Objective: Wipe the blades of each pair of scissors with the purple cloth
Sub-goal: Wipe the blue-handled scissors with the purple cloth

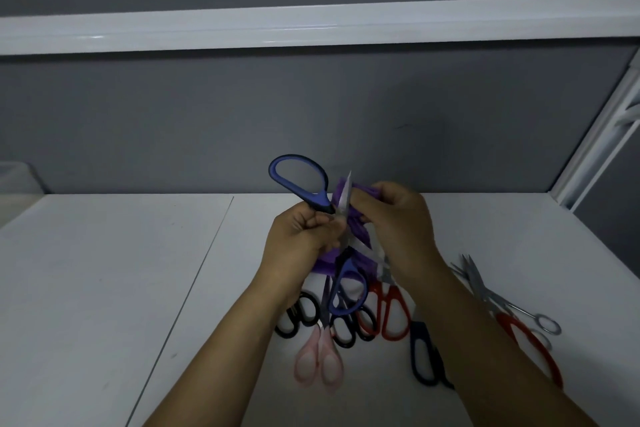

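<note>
Above the table (104, 288), the left hand (298, 236) grips the opened blue scissors (325, 208) near the pivot; the right hand (398, 218) pinches the purple cloth (356, 236) against a blade, other scissors (346, 326) lying below.

White counter (104, 270) before you, grey wall (311, 108) behind, white rail (311, 24) across the top, white frame (602, 135) at right.

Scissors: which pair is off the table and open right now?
The blue-handled scissors, held up by the left hand, blades spread, against the purple cloth in the right hand. The others lie on the table.
</note>
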